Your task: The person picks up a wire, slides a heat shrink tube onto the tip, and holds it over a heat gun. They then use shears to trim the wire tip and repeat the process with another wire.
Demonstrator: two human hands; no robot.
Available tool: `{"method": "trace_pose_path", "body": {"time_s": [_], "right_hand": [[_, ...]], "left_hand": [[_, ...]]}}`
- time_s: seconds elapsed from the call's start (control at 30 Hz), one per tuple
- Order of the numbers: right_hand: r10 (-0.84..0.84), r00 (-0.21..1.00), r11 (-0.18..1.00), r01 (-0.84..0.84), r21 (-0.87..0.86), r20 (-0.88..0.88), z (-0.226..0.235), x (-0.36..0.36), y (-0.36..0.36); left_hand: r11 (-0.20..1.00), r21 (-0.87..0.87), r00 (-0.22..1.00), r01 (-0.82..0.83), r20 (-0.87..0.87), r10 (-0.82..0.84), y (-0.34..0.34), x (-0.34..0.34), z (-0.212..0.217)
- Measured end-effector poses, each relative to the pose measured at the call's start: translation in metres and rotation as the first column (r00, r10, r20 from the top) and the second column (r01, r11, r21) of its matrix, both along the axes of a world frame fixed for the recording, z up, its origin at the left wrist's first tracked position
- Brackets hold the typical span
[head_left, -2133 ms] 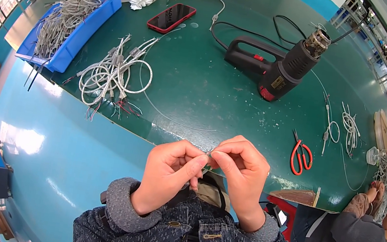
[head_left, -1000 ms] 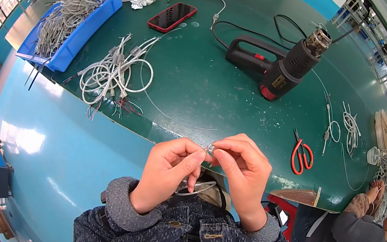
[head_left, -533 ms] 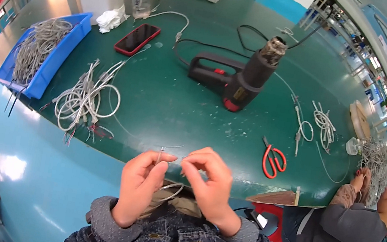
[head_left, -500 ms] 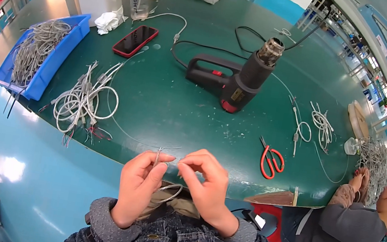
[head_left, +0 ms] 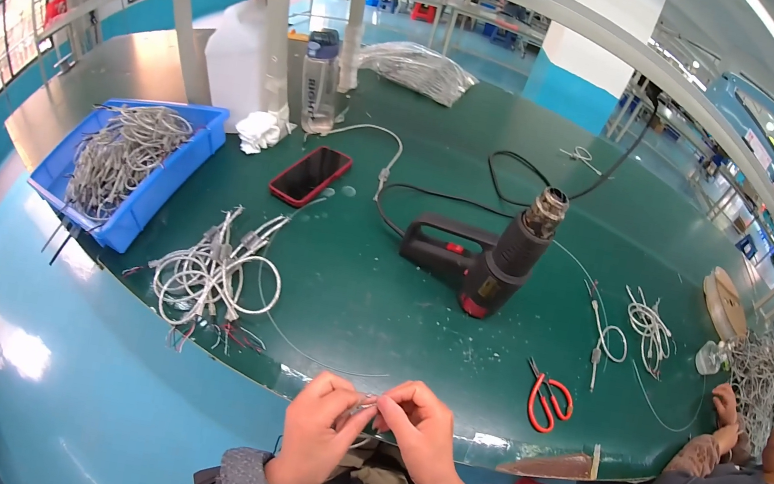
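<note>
Two hands (head_left: 316,437) (head_left: 421,440) together, clamped on one grey cable (head_left: 361,443), one heat gun (head_left: 504,259), one phone (head_left: 311,176), one blue tray (head_left: 165,185)

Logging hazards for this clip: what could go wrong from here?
The left hand and right hand meet at a thin cable end, which might slip. The heat gun trails a cord across the bench that could snag. The red-handled cutters lie loose near the right hand and might get knocked.

Glossy blue floor (head_left: 128,404) spreads left of the left grip (head_left: 317,429), shining in white patches; I see bright paned windows (head_left: 7,35) far beyond it. Ahead, across the green worktop (head_left: 351,277), a white-and-blue pillar (head_left: 580,80) stands behind a grey rack (head_left: 273,21).
</note>
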State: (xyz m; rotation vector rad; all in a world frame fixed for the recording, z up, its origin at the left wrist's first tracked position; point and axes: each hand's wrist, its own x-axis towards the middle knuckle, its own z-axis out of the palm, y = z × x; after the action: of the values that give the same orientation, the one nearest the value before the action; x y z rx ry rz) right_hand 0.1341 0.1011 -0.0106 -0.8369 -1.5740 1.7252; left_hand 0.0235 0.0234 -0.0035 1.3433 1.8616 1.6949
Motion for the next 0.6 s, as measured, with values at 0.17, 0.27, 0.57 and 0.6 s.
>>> {"method": "trace_pose_path", "body": {"time_s": [0.17, 0.27, 0.57, 0.6], "right_hand": [[0.015, 0.994, 0.991, -0.030, 0.129, 0.112, -0.001, 0.005, 0.005], [-0.081, 0.961, 0.887, -0.050, 0.459, 0.263, 0.010, 0.012, 0.017], [-0.821, 0.289, 0.451, -0.201, 0.870, 0.493, -0.025, 0.165, 0.109], [-0.782, 0.284, 0.512, -0.214, 0.832, 0.554, -0.029, 0.163, 0.112]], "left_hand": [[1.000, -0.006, 0.999, 0.012, -0.048, -0.012, 0.001, -0.002, 0.000], [0.999, -0.035, 0.999, 0.025, 0.028, -0.024, 0.000, -0.007, -0.002], [0.989, 0.023, 0.939, 0.145, 0.313, -0.144, 0.008, -0.011, -0.012], [0.982, 0.033, 0.929, 0.188, 0.320, -0.189, 0.008, -0.010, -0.012]]}}
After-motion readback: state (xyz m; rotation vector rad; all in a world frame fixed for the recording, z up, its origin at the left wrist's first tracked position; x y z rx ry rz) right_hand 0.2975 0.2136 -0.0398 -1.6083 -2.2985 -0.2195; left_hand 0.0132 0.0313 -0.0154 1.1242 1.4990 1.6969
